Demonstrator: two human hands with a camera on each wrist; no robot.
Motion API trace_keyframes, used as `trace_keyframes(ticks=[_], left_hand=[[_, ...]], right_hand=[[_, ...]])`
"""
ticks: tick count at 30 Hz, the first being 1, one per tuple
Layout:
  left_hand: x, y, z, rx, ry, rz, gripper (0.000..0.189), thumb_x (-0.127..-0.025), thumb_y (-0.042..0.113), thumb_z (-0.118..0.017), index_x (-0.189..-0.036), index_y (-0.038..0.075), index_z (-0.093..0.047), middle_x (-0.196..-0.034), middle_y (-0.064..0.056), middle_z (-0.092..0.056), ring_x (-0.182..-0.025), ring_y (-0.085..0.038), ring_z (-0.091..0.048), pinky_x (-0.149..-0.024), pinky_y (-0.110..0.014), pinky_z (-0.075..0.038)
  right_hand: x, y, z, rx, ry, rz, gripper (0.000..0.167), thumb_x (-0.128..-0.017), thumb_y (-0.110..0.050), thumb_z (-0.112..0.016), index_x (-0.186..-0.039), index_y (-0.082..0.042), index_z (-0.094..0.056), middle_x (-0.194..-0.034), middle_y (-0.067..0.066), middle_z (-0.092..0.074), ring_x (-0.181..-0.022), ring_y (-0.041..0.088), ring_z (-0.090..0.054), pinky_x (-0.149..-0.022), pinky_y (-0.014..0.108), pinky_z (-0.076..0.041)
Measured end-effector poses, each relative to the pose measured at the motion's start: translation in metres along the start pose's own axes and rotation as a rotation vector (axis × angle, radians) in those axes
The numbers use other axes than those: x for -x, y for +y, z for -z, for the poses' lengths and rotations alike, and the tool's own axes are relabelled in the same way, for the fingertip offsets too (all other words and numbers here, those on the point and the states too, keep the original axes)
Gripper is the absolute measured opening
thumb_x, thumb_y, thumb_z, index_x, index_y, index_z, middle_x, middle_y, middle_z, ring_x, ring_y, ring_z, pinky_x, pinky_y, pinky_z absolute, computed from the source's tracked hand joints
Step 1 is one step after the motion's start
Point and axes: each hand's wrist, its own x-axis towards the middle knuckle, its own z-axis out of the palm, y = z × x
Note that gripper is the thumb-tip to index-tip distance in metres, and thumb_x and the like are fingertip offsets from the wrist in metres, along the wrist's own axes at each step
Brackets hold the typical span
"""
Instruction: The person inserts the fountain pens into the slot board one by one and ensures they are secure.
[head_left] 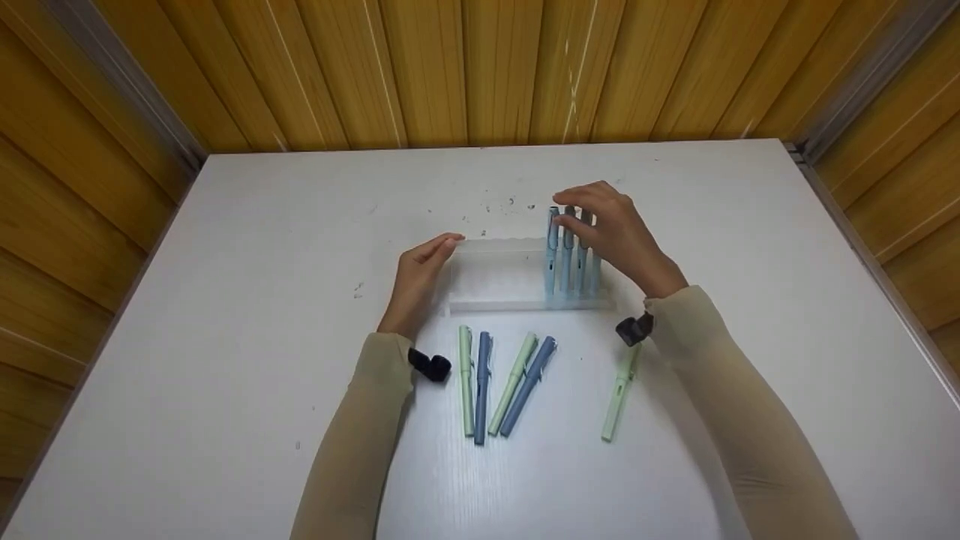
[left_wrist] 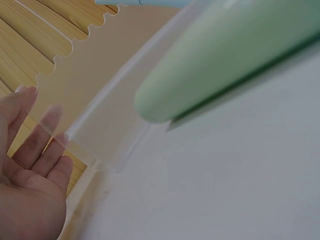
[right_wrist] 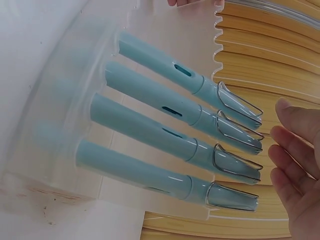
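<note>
A frosted clear pen rack with a scalloped back stands mid-table. At its left end my left hand holds the upper corner; in the left wrist view the fingers lie behind the clear panel, the thumb at its edge. Several light blue pens with wire clips stand side by side in the rack's right part, among them the innermost pen and the outermost pen. Beside their capped tops is my right hand, thumb and fingers apart; the right wrist view shows a gap between it and the pens.
In front of the rack lie a green pen, a dark blue pen, another green pen and another dark blue pen. A single green pen lies near the right forearm. Yellow slatted panels border the white table.
</note>
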Motion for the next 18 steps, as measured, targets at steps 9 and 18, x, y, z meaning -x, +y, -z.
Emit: trace_keyframes(ticks=[9,18], left_hand=[[0.000,-0.001,0.001,0.019,-0.018,-0.011,0.038,-0.092,0.044,-0.062,-0.116,0.017,-0.070,-0.126,0.003,-0.065,-0.127,-0.010,-0.052,-0.112,-0.031,-0.036],[0.001,-0.001,0.000,0.005,-0.013,0.003,0.035,-0.091,0.046,-0.061,-0.115,0.021,-0.070,-0.125,0.006,-0.065,-0.126,-0.008,-0.053,-0.112,-0.031,-0.037]], right_hand=[[0.008,-0.004,0.004,-0.043,-0.016,0.044,0.031,-0.082,-0.005,-0.074,-0.112,-0.002,-0.070,-0.110,0.011,-0.071,-0.108,0.025,-0.063,-0.096,0.042,-0.051],[0.020,-0.004,0.011,-0.127,-0.115,0.000,0.028,-0.083,-0.008,-0.074,-0.111,-0.005,-0.071,-0.109,0.008,-0.071,-0.103,0.023,-0.065,-0.094,0.038,-0.053]])
